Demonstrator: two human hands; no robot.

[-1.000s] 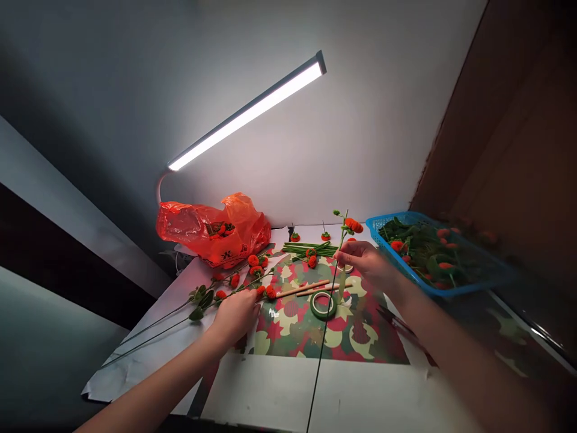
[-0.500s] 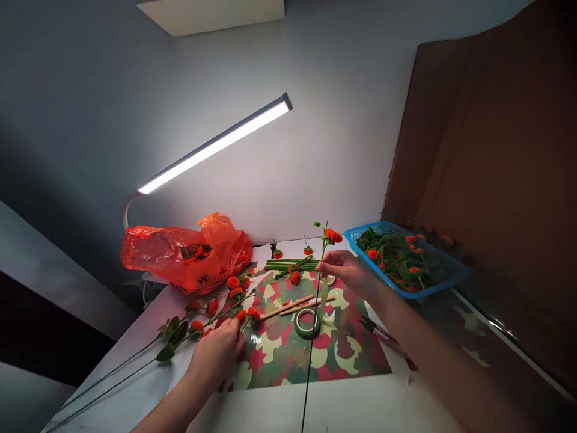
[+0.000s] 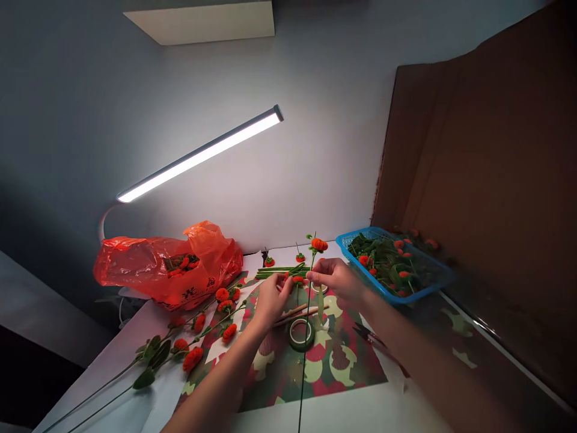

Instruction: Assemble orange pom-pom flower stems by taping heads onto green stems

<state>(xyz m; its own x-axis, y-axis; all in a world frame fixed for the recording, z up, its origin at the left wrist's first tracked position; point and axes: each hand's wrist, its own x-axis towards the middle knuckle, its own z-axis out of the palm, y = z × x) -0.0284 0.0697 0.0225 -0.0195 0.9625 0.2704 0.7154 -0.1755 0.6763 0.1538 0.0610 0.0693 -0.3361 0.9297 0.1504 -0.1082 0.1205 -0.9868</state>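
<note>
Right fingers [image 3: 321, 278] pinch a stem [image 3: 312, 260] below its bloom [image 3: 320, 245]; left fingers [image 3: 283, 290] grip flowers [image 3: 298, 280].

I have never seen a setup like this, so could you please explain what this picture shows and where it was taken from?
There is no machine: these are a person's bare hands, seen by a camera worn on the head. The right hand pinches a thin flower stem, roughly upright, with a red bloom near its top. The left hand is beside it, at another red flower; its grip is hard to make out. Below lie a patterned mat, a green tape roll and wooden sticks. Leafy stems and a red bag are on the left, a blue basket on the right.
</note>
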